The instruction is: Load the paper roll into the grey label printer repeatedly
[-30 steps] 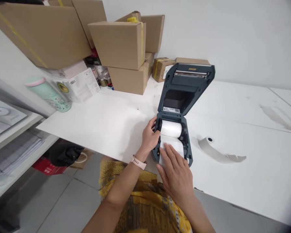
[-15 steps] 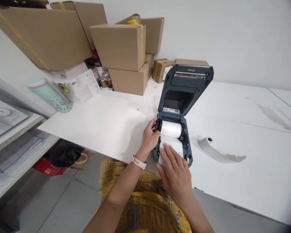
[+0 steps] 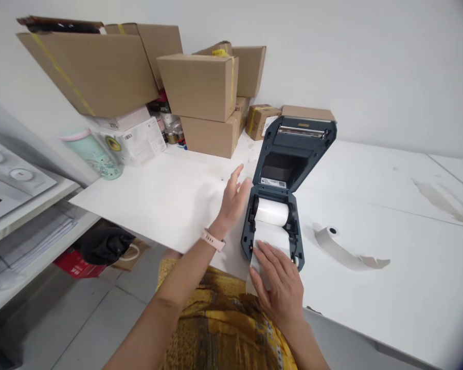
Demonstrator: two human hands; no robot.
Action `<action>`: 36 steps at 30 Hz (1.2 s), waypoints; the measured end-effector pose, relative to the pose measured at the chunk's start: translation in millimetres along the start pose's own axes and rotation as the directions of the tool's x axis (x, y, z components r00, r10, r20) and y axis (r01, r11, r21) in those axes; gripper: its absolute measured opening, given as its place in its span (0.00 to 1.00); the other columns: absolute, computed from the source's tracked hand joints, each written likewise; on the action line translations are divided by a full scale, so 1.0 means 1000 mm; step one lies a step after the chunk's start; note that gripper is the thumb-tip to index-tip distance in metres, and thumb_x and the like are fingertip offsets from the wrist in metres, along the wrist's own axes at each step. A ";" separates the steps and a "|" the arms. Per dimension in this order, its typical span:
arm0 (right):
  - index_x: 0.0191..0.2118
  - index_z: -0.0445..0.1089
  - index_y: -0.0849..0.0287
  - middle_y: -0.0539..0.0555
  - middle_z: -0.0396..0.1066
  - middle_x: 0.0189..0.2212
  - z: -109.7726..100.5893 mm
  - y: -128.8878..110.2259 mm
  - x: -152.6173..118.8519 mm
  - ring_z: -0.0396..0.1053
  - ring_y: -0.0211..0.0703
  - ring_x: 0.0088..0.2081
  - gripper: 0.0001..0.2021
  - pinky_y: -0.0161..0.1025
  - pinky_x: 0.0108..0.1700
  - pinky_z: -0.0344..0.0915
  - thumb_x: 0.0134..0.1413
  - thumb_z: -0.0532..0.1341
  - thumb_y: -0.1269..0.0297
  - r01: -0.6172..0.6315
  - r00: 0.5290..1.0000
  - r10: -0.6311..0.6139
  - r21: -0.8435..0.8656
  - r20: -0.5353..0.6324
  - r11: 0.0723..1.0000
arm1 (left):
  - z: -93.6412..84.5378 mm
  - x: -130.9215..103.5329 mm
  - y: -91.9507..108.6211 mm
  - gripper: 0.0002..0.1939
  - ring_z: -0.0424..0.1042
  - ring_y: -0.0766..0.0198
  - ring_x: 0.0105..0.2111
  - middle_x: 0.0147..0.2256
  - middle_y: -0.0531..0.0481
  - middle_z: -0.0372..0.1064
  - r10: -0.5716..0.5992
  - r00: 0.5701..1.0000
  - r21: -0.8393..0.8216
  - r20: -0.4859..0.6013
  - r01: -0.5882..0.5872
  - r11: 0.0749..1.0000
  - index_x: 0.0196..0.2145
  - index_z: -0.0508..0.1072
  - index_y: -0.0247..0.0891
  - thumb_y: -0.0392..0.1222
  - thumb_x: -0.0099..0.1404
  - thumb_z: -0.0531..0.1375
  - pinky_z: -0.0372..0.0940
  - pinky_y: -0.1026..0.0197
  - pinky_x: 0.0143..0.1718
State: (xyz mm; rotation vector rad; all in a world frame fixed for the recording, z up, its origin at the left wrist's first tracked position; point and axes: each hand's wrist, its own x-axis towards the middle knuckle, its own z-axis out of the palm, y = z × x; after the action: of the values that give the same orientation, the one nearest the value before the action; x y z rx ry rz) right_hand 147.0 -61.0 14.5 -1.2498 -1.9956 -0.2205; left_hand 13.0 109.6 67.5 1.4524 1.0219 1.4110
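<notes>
While the label printer (image 3: 278,205) sits with its lid (image 3: 299,149) tipped up and back, the paper roll (image 3: 271,211) lies in the well just below the lid's hinge, and a loose strip of paper (image 3: 272,239) runs from the roll toward the printer's near edge. The right hand (image 3: 280,285) lies flat on that strip at the printer's front, fingers (image 3: 272,257) spread and pressing down rather than clenched. The left hand (image 3: 233,198) hovers just left of the printer, palm open, fingers loose and holding nothing, not touching the casing. Paper like this looks light, thin and easily creased or torn, so it probably wants a flat palm or a soft pinch at its free edge, not a squeeze. The roll itself seems light and apt to unwind; its ends look like the safer hold. The printer appears rigid plastic, best steadied by its side walls, and the raised lid by its top edge. Right of the printer, a spent roll (image 3: 334,236) trails on the white surface (image 3: 389,246); behind the printer, cardboard boxes (image 3: 200,92) are stacked.
</notes>
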 end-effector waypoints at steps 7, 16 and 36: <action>0.57 0.70 0.57 0.57 0.76 0.54 0.004 0.001 0.000 0.73 0.51 0.55 0.18 0.50 0.54 0.69 0.62 0.61 0.71 0.013 0.998 -0.014 -0.021 -0.056 1.000 | 0.020 0.110 0.034 0.23 0.50 0.56 0.71 0.67 0.52 0.59 0.012 0.991 -0.214 0.133 0.017 0.977 0.64 0.64 0.48 0.53 0.77 0.44 0.51 0.46 0.68; 0.56 0.71 0.57 0.57 0.77 0.53 0.005 0.002 0.000 0.74 0.51 0.53 0.17 0.51 0.52 0.71 0.62 0.61 0.71 0.022 0.993 -0.023 -0.008 -0.113 1.000 | 0.042 0.078 0.054 0.25 0.62 0.62 0.65 0.62 0.52 0.66 0.256 0.961 -0.150 0.104 -0.239 0.959 0.60 0.68 0.44 0.52 0.77 0.41 0.55 0.58 0.68; 0.54 0.72 0.60 0.58 0.77 0.53 0.009 0.005 -0.001 0.73 0.51 0.54 0.15 0.50 0.52 0.72 0.64 0.59 0.70 0.091 0.983 -0.095 -0.033 -0.156 0.995 | 0.021 -0.006 0.039 0.28 0.59 0.54 0.65 0.63 0.40 0.62 0.417 0.897 -0.132 0.148 -0.400 0.907 0.62 0.64 0.38 0.57 0.77 0.41 0.51 0.48 0.70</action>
State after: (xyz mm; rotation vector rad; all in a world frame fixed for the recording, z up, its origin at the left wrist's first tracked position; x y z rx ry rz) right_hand 147.0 -54.5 6.5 -1.1200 -1.9214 -0.3805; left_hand 33.9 91.0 102.8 1.7514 0.5439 1.5665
